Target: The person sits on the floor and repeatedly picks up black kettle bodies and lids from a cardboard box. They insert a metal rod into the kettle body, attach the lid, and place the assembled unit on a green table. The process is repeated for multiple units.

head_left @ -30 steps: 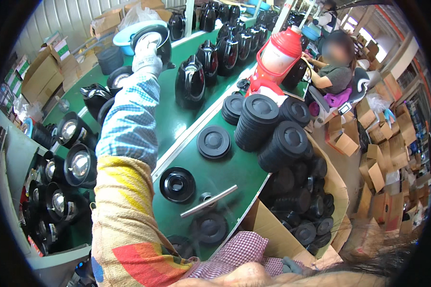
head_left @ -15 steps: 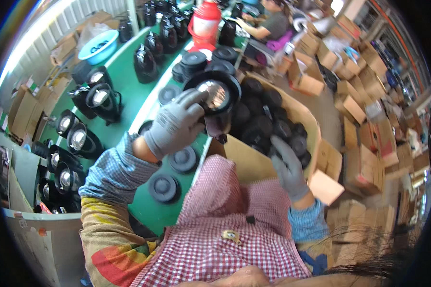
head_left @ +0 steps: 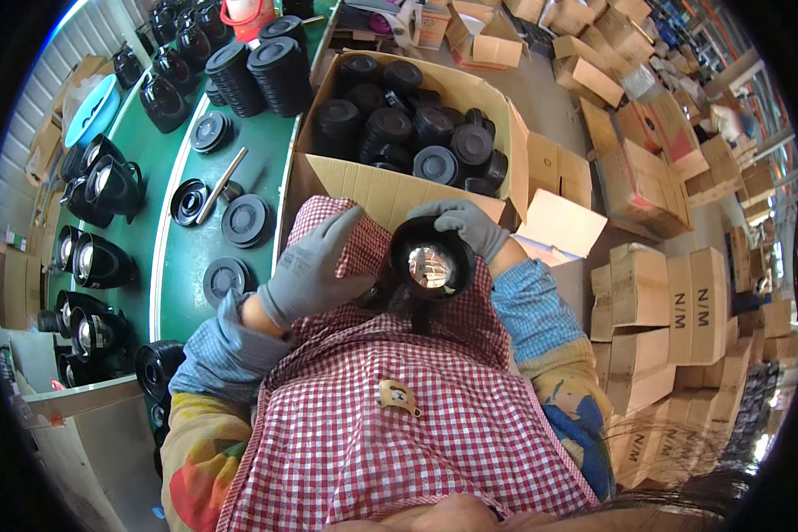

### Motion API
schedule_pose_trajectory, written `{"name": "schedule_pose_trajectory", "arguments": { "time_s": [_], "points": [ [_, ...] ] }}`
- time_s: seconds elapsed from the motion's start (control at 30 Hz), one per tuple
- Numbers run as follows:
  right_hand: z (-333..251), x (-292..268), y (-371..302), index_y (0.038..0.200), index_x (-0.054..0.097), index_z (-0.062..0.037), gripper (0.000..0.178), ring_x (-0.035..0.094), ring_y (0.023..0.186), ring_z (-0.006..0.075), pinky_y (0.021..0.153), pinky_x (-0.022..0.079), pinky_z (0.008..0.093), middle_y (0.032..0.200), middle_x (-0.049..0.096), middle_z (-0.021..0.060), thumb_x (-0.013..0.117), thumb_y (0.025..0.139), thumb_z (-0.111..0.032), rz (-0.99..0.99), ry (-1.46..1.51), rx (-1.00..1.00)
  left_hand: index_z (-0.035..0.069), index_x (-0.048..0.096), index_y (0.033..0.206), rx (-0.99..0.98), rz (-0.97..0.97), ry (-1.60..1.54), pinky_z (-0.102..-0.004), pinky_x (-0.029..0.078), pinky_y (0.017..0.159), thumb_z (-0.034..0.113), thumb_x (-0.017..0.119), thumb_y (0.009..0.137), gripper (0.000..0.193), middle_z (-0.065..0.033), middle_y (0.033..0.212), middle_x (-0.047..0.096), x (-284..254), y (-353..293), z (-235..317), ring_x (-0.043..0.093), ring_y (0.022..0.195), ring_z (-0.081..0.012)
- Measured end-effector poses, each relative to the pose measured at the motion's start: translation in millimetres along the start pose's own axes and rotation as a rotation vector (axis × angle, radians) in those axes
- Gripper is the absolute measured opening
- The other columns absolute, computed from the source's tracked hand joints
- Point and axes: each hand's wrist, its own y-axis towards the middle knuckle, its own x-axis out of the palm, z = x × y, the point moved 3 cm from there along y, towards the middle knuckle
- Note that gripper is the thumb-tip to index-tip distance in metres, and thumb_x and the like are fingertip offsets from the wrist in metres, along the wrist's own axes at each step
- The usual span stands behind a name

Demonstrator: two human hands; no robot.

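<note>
I see one view, from the left of two wide fisheye cameras worn side by side on the person's head; it looks steeply down over the checked apron (head_left: pixel 390 461), close up at lower middle. The left hand (head_left: pixel 315 275) and right hand (head_left: pixel 470 226) show near the lens, around the centre. The green bench (head_left: pixel 182 266) lies farther off along the left, cartons (head_left: pixel 643 168) recede toward upper right, and straight edges bend at the rim.
</note>
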Motion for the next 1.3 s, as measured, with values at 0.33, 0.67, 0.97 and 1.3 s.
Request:
{"name": "schedule_pose_trajectory", "arguments": {
  "time_s": [0.33, 0.67, 0.97, 1.3],
  "points": [
    [-32, 29, -1, 0.122, 0.071, -0.0048, 0.052, 0.070, 0.104, 0.0251, 0.094, 0.053, 0.0364, 0.112, 0.074, 0.0129, 0.074, 0.086, -0.042, 0.233, -0.794, -0.062, -0.003, 0.011, 0.157, -0.367, -0.429, -0.309, -0.0432, 0.048, 0.105, 0.028, 0.073, 0.087, 0.099, -0.0375, 0.133, 0.056, 103, -52, -62, 0.061, 0.122, -0.0438],
    [3, 17, 14, 0.141, 0.058, -0.0134, 0.076, 0.062, 0.118, 0.0348, 0.104, 0.046, 0.0458, 0.133, 0.066, 0.0117, 0.070, 0.081, -0.059, -0.223, -1.235, -0.117, -0.001, 0.047, 0.146, -0.468, -0.170, -0.580, -0.0350, 0.052, 0.099, 0.020, 0.066, 0.099, 0.055, -0.0184, 0.133, 0.062, 20, 24, -98, 0.064, 0.116, -0.0249],
    [-19, 19, 31, 0.129, 0.067, -0.0133, 0.068, 0.062, 0.116, 0.0341, 0.099, 0.047, 0.0478, 0.124, 0.068, 0.0151, 0.068, 0.080, -0.060, -0.333, -1.258, 0.129, -0.002, 0.042, 0.150, -0.461, -0.260, -0.767, -0.0392, 0.038, 0.116, 0.019, 0.062, 0.101, 0.057, -0.0159, 0.149, 0.051, 28, 57, -120, 0.051, 0.135, -0.0250],
    [-13, 31, 40, 0.133, 0.062, -0.0098, 0.076, 0.063, 0.111, 0.0339, 0.095, 0.049, 0.0477, 0.125, 0.067, 0.0160, 0.072, 0.071, -0.052, -0.402, -1.410, 0.095, -0.002, 0.046, 0.147, -0.413, -0.297, -0.704, -0.0355, 0.041, 0.112, 0.015, 0.063, 0.100, 0.052, -0.0110, 0.141, 0.057, 26, 69, -126, 0.053, 0.129, -0.0197]
  ]
}}
